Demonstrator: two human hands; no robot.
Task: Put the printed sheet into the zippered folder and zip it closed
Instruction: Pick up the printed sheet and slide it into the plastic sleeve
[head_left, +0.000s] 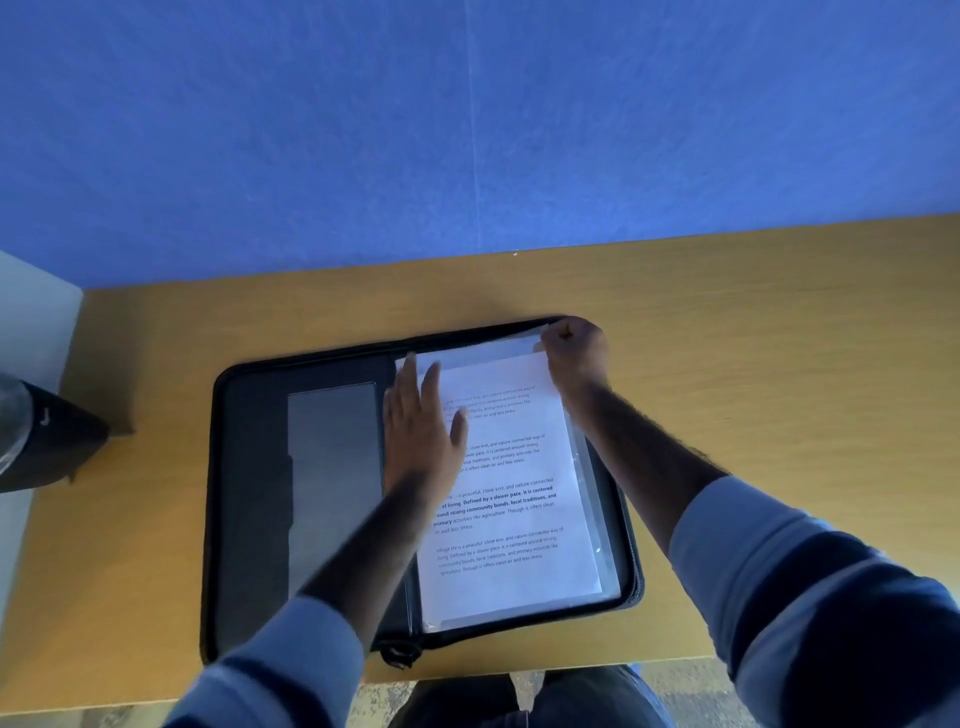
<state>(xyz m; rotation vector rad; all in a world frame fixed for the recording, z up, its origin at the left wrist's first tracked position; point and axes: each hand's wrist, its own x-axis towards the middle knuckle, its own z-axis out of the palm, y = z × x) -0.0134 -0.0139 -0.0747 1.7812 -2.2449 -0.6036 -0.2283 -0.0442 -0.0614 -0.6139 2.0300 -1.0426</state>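
A black zippered folder (249, 499) lies fully open and flat on the wooden surface (753, 332), its 2 halves side by side. The left half shows dark inner pockets and a grey rectangular panel (332, 483) set in it. The right half holds the printed sheet (514, 499), a white page with 4 blocks of text, lying face up over a clear plastic sleeve (602, 561) whose edges show along the right and bottom of the page. Whether the page sits inside that sleeve or only on top of it cannot be told. The left hand (421, 431) is open, fingers spread and flat, pressing on the upper left part of the sheet near the folder's spine. The right hand (574, 353) is curled closed at the far right corner, pinching the top corner of the sheet or the sleeve there; which of the 2 cannot be told. A zip pull (397, 656) rests at the folder's near edge, below the spine. Behind the surface stands a blue wall (467, 130).
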